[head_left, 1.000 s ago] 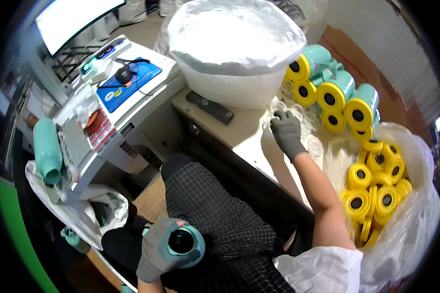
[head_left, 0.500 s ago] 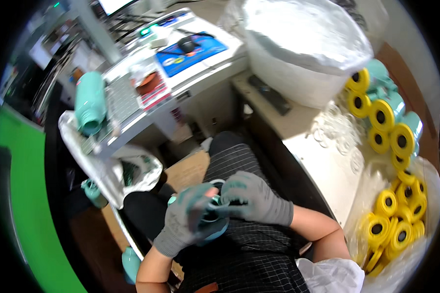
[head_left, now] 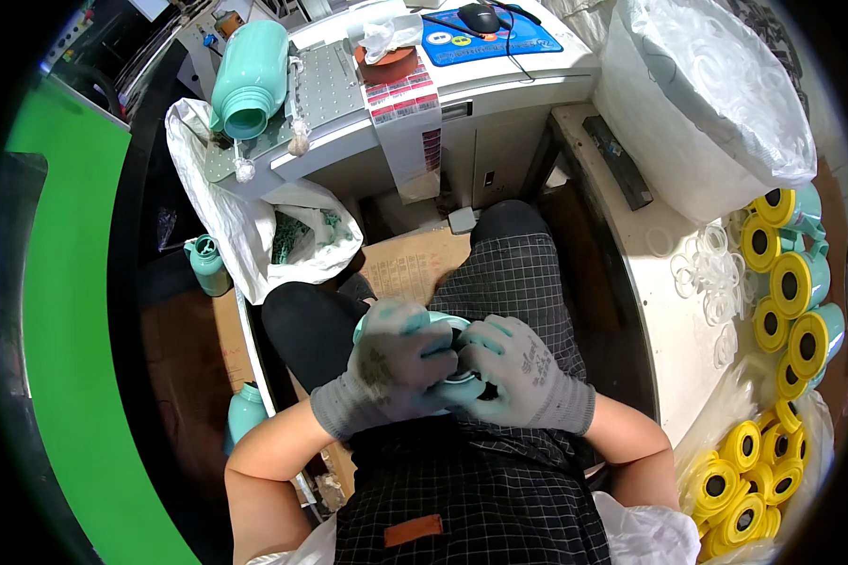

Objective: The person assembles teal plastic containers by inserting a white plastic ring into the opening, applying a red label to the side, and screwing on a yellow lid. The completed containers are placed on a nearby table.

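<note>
Low over my lap, my left hand (head_left: 393,363) and my right hand (head_left: 523,372) meet, both in grey gloves with teal stains. Between them is a teal round piece (head_left: 450,319) with a dark inside, which looks like a bottle lid. My fingers are closed on its rim from both sides and hide most of it. The black checked apron (head_left: 499,480) lies beneath it. Whether a white ring sits in the piece, I cannot tell.
Loose white rings (head_left: 711,273) lie on the right-hand bench beside teal lids with yellow faces (head_left: 790,282). A bag of yellow rings (head_left: 744,518) and a large white bag (head_left: 707,104) flank them. A teal bottle (head_left: 252,71) lies on the machine table at far left, above an open white sack (head_left: 217,217).
My view has swung, so the table and bench sit differently in it. My hands have closed in together over the teal piece; a pale ring seen by the right fingers is now hidden.
</note>
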Demonstrator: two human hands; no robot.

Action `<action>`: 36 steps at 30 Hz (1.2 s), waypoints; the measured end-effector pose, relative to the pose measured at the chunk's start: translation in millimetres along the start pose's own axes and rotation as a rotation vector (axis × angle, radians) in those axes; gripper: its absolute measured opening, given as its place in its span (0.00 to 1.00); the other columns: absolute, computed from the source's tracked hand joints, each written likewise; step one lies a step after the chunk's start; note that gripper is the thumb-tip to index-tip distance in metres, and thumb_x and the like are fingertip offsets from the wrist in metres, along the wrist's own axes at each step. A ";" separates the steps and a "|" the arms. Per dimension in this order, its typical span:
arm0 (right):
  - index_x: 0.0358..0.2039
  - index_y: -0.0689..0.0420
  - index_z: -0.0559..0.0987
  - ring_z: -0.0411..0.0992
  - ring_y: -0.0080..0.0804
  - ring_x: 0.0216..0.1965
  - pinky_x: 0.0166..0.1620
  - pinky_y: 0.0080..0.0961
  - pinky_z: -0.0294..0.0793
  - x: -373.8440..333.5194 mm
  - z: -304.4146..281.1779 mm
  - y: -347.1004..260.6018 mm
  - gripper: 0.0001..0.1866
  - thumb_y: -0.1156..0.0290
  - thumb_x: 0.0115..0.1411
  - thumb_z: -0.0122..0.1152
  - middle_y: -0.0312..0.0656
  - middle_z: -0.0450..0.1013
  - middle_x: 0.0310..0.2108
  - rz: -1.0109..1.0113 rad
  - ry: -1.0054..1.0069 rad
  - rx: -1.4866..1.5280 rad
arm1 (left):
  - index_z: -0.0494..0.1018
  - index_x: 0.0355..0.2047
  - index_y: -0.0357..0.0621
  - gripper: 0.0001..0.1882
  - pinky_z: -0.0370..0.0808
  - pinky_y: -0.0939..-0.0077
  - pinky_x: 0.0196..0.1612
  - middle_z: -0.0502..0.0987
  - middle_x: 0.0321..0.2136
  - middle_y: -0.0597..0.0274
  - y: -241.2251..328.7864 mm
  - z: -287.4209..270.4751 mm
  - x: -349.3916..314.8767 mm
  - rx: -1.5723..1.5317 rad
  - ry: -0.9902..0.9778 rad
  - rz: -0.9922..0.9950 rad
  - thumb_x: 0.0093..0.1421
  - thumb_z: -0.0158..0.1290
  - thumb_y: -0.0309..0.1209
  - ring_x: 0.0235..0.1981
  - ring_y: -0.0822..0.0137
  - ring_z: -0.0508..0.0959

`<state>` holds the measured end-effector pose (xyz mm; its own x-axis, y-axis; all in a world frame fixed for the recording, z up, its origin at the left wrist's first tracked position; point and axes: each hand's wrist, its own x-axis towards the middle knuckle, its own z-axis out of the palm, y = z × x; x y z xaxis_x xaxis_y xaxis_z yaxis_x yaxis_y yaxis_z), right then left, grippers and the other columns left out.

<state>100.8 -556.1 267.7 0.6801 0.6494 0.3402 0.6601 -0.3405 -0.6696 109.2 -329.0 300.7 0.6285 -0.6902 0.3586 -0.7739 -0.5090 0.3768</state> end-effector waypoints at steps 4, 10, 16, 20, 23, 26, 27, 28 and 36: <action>0.39 0.54 0.78 0.72 0.39 0.37 0.40 0.37 0.71 2.7 13.7 -6.1 0.22 0.54 0.52 0.75 0.42 0.71 0.41 0.019 0.079 -0.083 | 0.79 0.33 0.47 0.18 0.71 0.59 0.36 0.77 0.34 0.64 5.7 -12.7 4.6 0.159 -0.042 -0.138 0.48 0.68 0.45 0.34 0.57 0.77; 0.37 0.54 0.78 0.73 0.39 0.35 0.37 0.37 0.72 9.7 17.6 -14.1 0.17 0.59 0.54 0.74 0.42 0.73 0.40 -0.059 0.118 -0.181 | 0.80 0.37 0.49 0.15 0.73 0.64 0.41 0.74 0.32 0.63 13.8 -42.0 37.9 0.485 -0.403 -0.176 0.47 0.61 0.36 0.38 0.59 0.75; 0.32 0.52 0.80 0.74 0.37 0.33 0.35 0.37 0.73 5.8 22.6 -13.1 0.13 0.59 0.54 0.72 0.39 0.74 0.37 -0.077 0.150 -0.143 | 0.80 0.29 0.49 0.09 0.76 0.65 0.43 0.74 0.34 0.61 -11.3 -44.1 55.0 0.332 -0.485 0.036 0.45 0.64 0.32 0.43 0.61 0.75; 0.31 0.52 0.79 0.73 0.37 0.33 0.34 0.37 0.73 2.8 22.6 -11.0 0.14 0.59 0.52 0.74 0.38 0.74 0.35 -0.072 0.162 -0.105 | 0.80 0.28 0.49 0.07 0.79 0.64 0.41 0.76 0.34 0.61 -18.0 -38.6 55.2 0.244 -0.642 -0.015 0.47 0.65 0.32 0.40 0.61 0.79; 0.29 0.51 0.79 0.73 0.37 0.32 0.33 0.36 0.72 1.0 18.3 -14.3 0.15 0.58 0.50 0.76 0.38 0.74 0.33 -0.060 0.143 -0.105 | 0.81 0.31 0.48 0.10 0.80 0.63 0.38 0.78 0.34 0.62 -7.3 -33.5 57.5 0.281 -0.621 -0.107 0.48 0.65 0.32 0.37 0.59 0.82; 0.27 0.51 0.78 0.73 0.37 0.31 0.31 0.34 0.70 0.6 20.0 -18.2 0.18 0.57 0.46 0.78 0.38 0.74 0.33 -0.022 0.172 -0.101 | 0.80 0.38 0.46 0.16 0.80 0.63 0.36 0.80 0.37 0.61 -4.0 -31.7 57.7 0.222 -0.545 -0.087 0.48 0.66 0.33 0.35 0.58 0.83; 0.27 0.51 0.78 0.73 0.37 0.31 0.31 0.34 0.69 0.7 21.1 -19.2 0.19 0.57 0.45 0.79 0.39 0.74 0.33 -0.012 0.193 -0.097 | 0.79 0.41 0.46 0.18 0.79 0.64 0.36 0.80 0.39 0.61 -7.3 -32.5 56.3 0.135 -0.489 -0.074 0.49 0.66 0.33 0.36 0.58 0.83; 0.26 0.52 0.77 0.73 0.37 0.32 0.30 0.34 0.69 -6.2 22.0 -17.1 0.19 0.56 0.44 0.80 0.39 0.75 0.34 -0.026 0.244 -0.068 | 0.79 0.44 0.46 0.20 0.79 0.64 0.36 0.80 0.40 0.60 -10.7 -31.6 54.0 0.049 -0.432 -0.059 0.51 0.66 0.34 0.37 0.58 0.83; 0.71 0.64 0.56 0.73 0.52 0.60 0.60 0.42 0.75 -101.6 0.6 -18.2 0.59 0.52 0.47 0.79 0.59 0.70 0.59 0.645 0.100 0.320 | 0.76 0.52 0.42 0.22 0.80 0.62 0.42 0.79 0.44 0.54 -10.1 50.2 -18.4 -0.433 0.074 -0.154 0.60 0.66 0.38 0.42 0.56 0.81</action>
<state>19.5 -615.5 245.0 0.9386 0.3160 -0.1385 0.0030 -0.4090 -0.9125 101.5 -337.0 247.5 0.7496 -0.5767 0.3247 -0.5776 -0.3304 0.7465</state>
